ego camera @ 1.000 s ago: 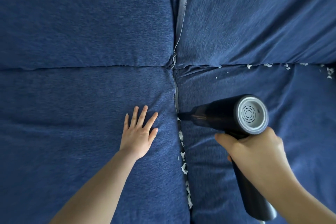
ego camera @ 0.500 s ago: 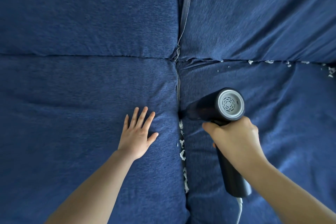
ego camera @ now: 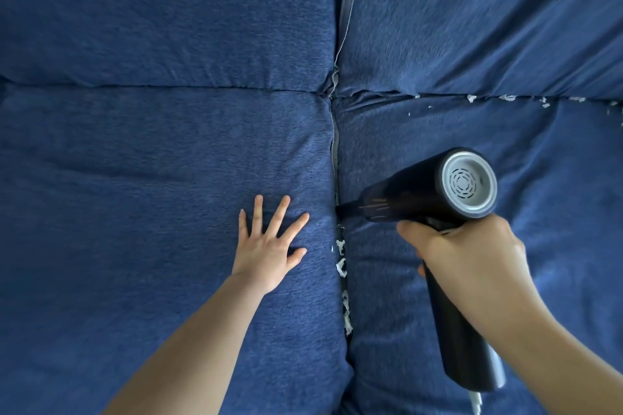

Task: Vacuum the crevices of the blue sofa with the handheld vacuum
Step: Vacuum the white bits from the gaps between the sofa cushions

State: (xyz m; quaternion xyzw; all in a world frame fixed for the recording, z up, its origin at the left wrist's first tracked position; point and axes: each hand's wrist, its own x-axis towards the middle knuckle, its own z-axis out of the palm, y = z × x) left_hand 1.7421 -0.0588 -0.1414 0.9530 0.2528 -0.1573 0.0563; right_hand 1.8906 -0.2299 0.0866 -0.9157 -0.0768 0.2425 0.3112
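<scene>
no readable text anywhere (vacuum markings blurred)

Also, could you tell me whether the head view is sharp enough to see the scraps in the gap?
Head view: mostly sharp; white scraps in the gap read clearly; the vacuum shows slight motion smear near its nozzle; upper-right sofa fabric looks soft; wide-angle bending curves the seams; light is even, with no glare.

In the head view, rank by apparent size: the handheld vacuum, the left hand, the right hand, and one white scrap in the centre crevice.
1. Handheld vacuum.
2. Right hand, larger-looking than the left, though it sits nearer the camera, so that is unsure.
3. Left hand.
4. White scrap, smallest.
</scene>
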